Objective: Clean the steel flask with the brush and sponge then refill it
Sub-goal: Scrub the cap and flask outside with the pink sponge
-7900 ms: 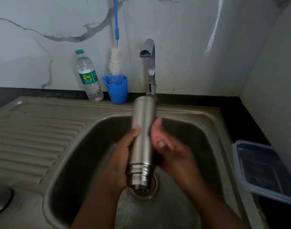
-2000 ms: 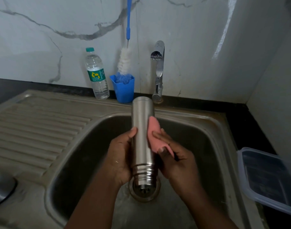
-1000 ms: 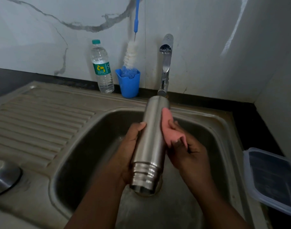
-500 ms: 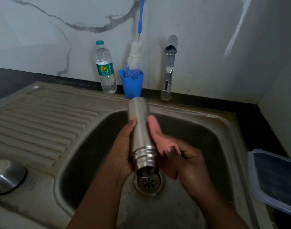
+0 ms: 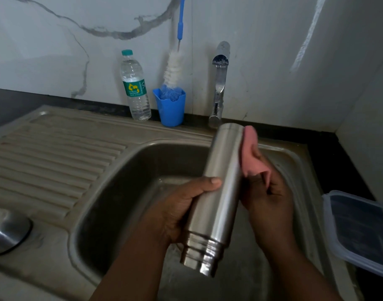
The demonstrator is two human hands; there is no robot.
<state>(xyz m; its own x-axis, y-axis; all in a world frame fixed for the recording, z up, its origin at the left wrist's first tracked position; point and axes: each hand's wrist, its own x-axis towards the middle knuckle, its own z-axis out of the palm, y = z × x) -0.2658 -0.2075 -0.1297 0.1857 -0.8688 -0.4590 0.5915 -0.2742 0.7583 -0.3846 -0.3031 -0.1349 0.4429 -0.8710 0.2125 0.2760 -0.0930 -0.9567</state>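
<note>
Over the sink basin (image 5: 125,192) I hold the steel flask (image 5: 221,183) upside down, its threaded mouth pointing down toward me and its base tilted up to the right. My left hand (image 5: 181,209) grips the flask's lower body, thumb across the front. My right hand (image 5: 266,196) holds a pink sponge (image 5: 250,153) and presses it against the flask's upper right side. The long bottle brush (image 5: 174,66), blue-handled with white bristles, stands in a blue cup (image 5: 170,107) against the back wall.
A plastic water bottle (image 5: 135,88) stands left of the blue cup. The steel tap (image 5: 219,83) rises behind the flask; no water runs. A ribbed draining board (image 5: 47,161) lies at left with a steel lid (image 5: 5,231) on it. A lidded plastic container (image 5: 360,231) sits at right.
The flask has tipped so its base leans right and sits higher, toward the tap. The sponge has slid up along the flask's side to near the base.
</note>
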